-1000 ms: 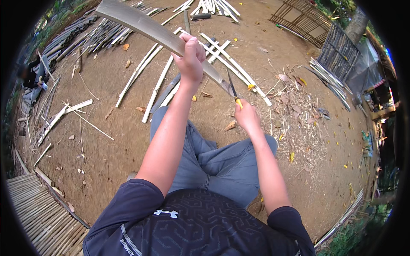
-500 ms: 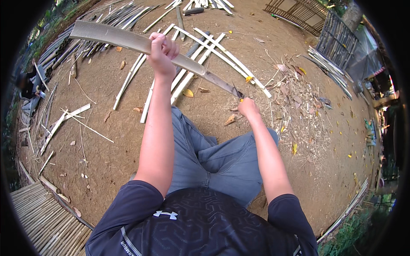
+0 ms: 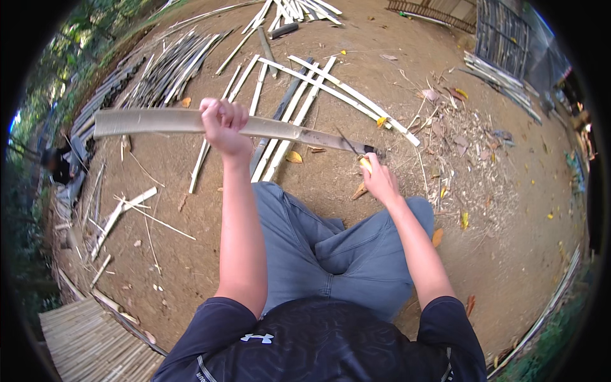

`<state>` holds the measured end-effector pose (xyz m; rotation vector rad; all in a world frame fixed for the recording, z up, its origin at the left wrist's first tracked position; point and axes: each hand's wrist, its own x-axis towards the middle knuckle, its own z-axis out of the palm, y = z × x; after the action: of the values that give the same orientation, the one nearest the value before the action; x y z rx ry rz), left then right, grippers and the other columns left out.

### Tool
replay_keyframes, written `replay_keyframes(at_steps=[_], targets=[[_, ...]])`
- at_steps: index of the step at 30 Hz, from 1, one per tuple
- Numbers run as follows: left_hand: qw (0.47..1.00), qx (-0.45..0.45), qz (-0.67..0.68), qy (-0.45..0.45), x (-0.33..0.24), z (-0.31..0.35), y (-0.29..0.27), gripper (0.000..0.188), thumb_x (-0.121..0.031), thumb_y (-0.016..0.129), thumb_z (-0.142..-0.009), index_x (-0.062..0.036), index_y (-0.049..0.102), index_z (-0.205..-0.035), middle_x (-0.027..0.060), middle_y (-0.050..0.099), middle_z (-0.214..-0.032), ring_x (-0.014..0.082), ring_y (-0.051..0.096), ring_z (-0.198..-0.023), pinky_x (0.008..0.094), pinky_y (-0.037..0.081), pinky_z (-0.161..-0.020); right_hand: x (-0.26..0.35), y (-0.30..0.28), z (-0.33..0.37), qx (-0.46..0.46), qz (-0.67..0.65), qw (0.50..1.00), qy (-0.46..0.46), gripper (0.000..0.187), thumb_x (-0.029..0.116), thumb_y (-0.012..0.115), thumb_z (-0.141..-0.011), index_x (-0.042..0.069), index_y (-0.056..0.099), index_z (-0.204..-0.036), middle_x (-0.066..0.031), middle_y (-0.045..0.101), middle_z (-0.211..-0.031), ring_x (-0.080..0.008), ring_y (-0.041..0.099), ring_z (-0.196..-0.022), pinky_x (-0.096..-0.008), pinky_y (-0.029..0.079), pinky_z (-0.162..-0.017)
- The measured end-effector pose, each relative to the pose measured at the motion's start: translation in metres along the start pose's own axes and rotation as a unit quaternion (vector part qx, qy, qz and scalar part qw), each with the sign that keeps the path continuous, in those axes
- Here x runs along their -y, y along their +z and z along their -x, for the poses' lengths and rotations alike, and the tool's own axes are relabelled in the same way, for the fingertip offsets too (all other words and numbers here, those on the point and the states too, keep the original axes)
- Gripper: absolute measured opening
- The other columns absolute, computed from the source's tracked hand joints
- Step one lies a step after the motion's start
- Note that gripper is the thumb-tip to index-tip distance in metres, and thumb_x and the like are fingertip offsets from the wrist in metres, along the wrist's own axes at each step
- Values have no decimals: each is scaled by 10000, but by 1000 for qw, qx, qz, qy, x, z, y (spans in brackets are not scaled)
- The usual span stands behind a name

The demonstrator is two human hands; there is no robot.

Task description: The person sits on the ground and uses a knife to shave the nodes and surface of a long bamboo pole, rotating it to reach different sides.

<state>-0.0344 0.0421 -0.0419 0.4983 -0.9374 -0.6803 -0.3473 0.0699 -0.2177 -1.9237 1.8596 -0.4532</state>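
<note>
My left hand (image 3: 224,127) is closed around a long split bamboo piece (image 3: 149,121), held out in front of me almost level. Its broad, pale end reaches far to the left, and it narrows to a dark end on the right. In my right hand (image 3: 382,181) is a knife with a yellow handle (image 3: 365,165). The thin dark blade (image 3: 348,141) slants up and left across the bamboo near its dark end; whether the edge touches it I cannot tell. My right fingers wrap the handle and hide part of it.
Pale bamboo strips (image 3: 356,95) lie crossed on the dirt ahead. A pile of bamboo slats (image 3: 181,67) is at the far left. Shavings and dry leaves (image 3: 458,146) cover the ground to the right. A slatted bamboo platform (image 3: 95,340) stands at the lower left.
The bamboo has swung from a steep slant to nearly level, its broad left end coming down. Both hands sit a little lower in view, the right slightly farther right. The view has shifted too.
</note>
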Motion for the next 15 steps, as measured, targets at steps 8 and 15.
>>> replay_keyframes(at_steps=[8,15], targets=[[996,-81,-36,-10,4,-4,-5,245,-158,382,-885,-166,291,-658,-44,236,-517,65,192,-432,247,189,-379,-24,16,-13,-60,-94,993,26,241,242,637,-907,99,616,-1101,-206,700,-836,-395,695,-824,-499,546,-722],[995,-96,-30,-22,7,-2,6,258,-196,415,-877,-165,303,-647,-42,210,-526,75,183,-449,246,210,-425,-54,20,-27,-89,-29,989,113,230,249,675,-881,124,699,-1073,-172,716,-856,-347,705,-787,-453,569,-713]])
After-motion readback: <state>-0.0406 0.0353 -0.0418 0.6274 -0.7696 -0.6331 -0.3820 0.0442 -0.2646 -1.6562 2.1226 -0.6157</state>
